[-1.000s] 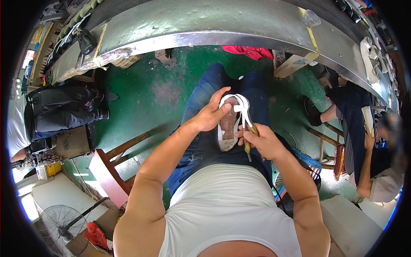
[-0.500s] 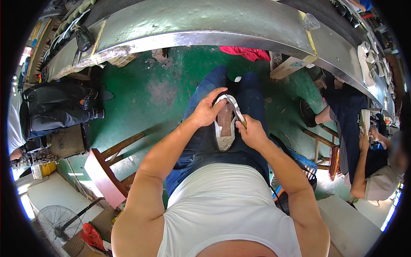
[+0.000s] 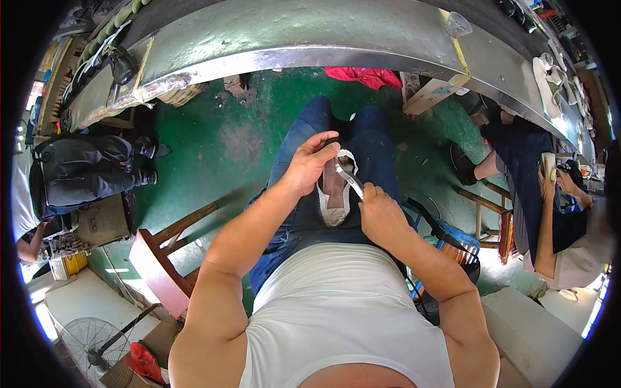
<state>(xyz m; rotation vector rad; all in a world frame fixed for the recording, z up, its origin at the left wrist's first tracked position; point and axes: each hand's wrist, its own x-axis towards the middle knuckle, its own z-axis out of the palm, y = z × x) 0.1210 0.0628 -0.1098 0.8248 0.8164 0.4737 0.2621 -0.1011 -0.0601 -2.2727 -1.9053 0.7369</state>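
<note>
A shoe (image 3: 334, 210) lies sole side up between my thighs, its brown inner sole showing within a pale, turned-over edge of upper. My left hand (image 3: 308, 168) is closed round its far end, with thumb and fingers at the rim. In my right fist (image 3: 383, 212) is a silver metal pair of pincers (image 3: 350, 179). Their curved head rests at the shoe's right edge, close to my left thumb. The exact grip of the jaws is too small to make out.
A metal-topped bench (image 3: 291, 32) spans the far side, with a clear cup (image 3: 458, 24) on it. Pale shoes (image 3: 547, 87) stand at the right. A wooden stool (image 3: 162, 271) is at my left. Co-workers sit on both sides; the right one holds a shoe (image 3: 548, 167).
My right hand has turned, and the pincers' head has swung inward over the shoe's far right edge. My left thumb and fingers have shifted slightly at the far end.
</note>
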